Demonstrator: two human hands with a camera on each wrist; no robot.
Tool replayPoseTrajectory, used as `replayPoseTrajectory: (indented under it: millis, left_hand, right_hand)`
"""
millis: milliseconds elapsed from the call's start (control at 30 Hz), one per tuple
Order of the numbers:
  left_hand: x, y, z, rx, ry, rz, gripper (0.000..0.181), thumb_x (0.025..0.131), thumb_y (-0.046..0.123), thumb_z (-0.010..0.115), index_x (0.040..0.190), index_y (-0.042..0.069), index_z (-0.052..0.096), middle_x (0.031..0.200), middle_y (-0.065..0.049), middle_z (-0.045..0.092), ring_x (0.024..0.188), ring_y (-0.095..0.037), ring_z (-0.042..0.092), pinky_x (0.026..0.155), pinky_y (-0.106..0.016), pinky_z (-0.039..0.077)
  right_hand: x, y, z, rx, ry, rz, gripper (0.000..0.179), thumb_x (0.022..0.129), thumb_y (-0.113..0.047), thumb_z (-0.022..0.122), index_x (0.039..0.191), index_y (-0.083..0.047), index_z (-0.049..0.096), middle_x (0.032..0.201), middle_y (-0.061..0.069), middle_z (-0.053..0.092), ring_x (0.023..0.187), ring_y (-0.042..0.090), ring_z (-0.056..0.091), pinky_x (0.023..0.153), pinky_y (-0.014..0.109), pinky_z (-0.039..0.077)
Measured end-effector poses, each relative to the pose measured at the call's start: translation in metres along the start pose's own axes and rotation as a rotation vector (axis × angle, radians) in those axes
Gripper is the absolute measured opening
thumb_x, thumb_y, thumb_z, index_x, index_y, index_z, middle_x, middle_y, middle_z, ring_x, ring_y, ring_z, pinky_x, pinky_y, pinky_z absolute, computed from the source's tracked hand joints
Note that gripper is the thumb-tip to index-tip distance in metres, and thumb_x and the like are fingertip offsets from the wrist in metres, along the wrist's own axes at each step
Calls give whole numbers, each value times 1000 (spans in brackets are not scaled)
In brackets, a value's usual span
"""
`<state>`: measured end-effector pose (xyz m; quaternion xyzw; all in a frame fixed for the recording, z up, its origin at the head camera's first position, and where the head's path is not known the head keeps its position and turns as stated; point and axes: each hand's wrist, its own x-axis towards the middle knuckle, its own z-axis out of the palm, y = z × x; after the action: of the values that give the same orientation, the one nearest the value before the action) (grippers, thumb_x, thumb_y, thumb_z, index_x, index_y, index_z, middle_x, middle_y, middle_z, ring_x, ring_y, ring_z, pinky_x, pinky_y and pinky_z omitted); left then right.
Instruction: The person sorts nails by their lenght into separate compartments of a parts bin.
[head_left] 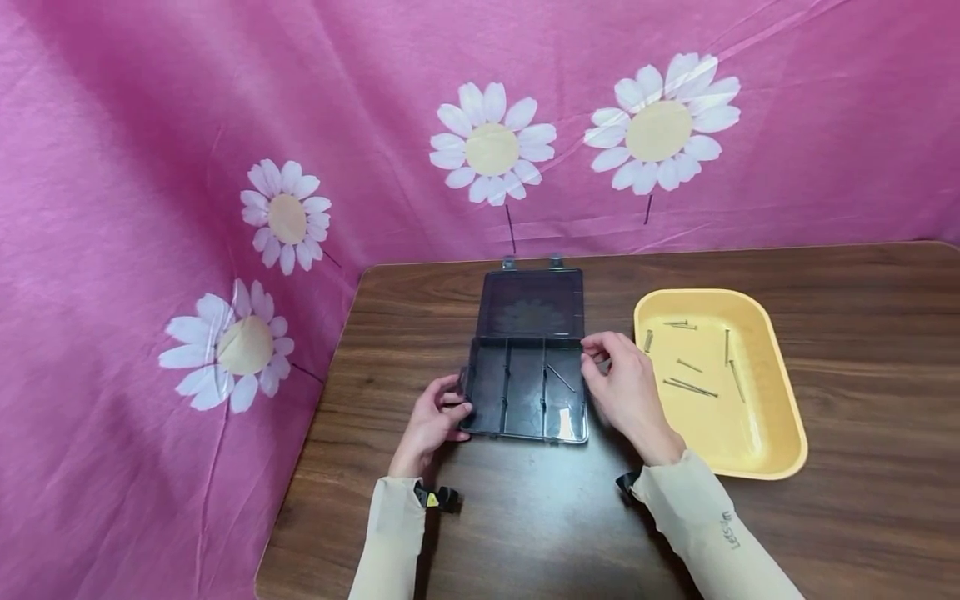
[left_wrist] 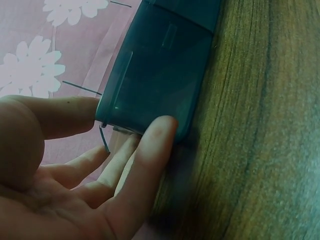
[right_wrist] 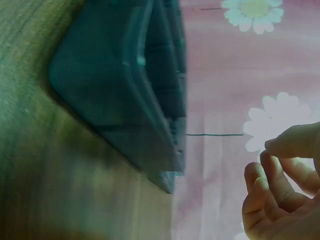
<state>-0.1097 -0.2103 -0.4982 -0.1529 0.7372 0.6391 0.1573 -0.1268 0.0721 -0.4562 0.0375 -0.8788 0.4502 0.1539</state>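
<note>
A dark see-through compartment box [head_left: 525,417] lies on the table with its lid [head_left: 531,304] folded back. My left hand [head_left: 435,417] holds the box's left side near the front corner; in the left wrist view, the hand's fingers and thumb [left_wrist: 155,140] are around that end of the box [left_wrist: 155,75]. A single nail [head_left: 561,377] lies slantwise in the right-hand compartment. Beside the box's right rim is my right hand [head_left: 622,383], its fingers loosely bent. In the right wrist view nothing shows between its fingertips, and they look apart from the box [right_wrist: 100,75].
To the right stands a yellow tray [head_left: 787,417] with several loose nails [head_left: 690,387] scattered in it. A pink cloth [head_left: 390,167] with white flowers hangs behind and to the left of the brown wooden table [head_left: 540,525].
</note>
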Motion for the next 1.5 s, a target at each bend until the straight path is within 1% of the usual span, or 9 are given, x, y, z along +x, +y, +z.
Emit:
replayPoseTrajectory:
  millis: [167,367,600,700,833,1000,1167,1333,1500]
  left_hand:
    - [-1,2,-2,21,-5,2,57,87,-1,64,139,10,44,113,-17,56,78,-16,61,58,-33,59]
    - [-1,1,-3,26,-13,1,56,88,0,65,139,9,44,113,-17,56,77,-15,62,59,-34,60]
    - [-1,0,-1,2,-23,9,57,87,-2,64,138,7,43,108,-15,55,78,-14,60,56,-33,59]
    - [-1,0,-1,4,-23,10,57,86,-3,64,138,6,43,108,-15,55,78,-14,60,55,-33,59]
    - [-1,0,-1,2,-16,-3,57,86,-3,64,138,7,43,108,-14,55,78,-15,60,56,-34,59]
    - [0,1,-1,-3,-10,-11,57,86,-4,64,138,8,44,107,-13,55,79,-15,59,57,-34,59]
    - [0,1,-1,2,-12,-1,56,87,-3,64,138,7,44,109,-15,54,79,-15,59,56,-33,59]
    - [-1,2,-1,5,-23,4,57,87,-2,64,139,5,42,111,-18,53,79,-14,60,56,-35,59]
    - [-2,3,0,9,-21,-7,58,88,-3,64,140,5,41,114,-20,53,80,-15,59,56,-35,59]
  right_hand:
    - [1,-7,-16,7,12,-1,14,83,0,65,97,-3,67,84,9,64,74,21,58,65,17,40]
    - [7,-6,-38,-4,73,-42,14,83,-1,65,97,-2,66,82,9,65,73,17,56,62,11,38]
    - [19,2,-66,-18,134,-43,15,83,-2,65,98,0,67,79,10,66,69,-6,49,60,5,38]
    - [23,5,-79,-29,130,-5,16,85,-5,64,100,0,67,81,10,66,68,-12,46,60,3,37]
    - [26,10,-95,-41,102,38,18,86,-9,63,102,-2,67,83,9,65,68,-11,47,58,5,37]
    - [29,22,-107,-96,101,23,18,85,-9,64,101,-2,68,82,8,65,70,-13,45,60,4,35]
    - [32,36,-116,-125,28,33,20,86,-9,63,103,-1,66,85,11,66,70,-16,44,63,2,35]
    - [37,53,-127,-164,-105,69,17,86,-14,65,101,-4,65,84,9,66,67,-13,44,60,10,35]
    - [41,65,-134,-212,-237,58,13,86,-15,66,96,-7,65,82,5,65,66,-8,46,60,15,36]
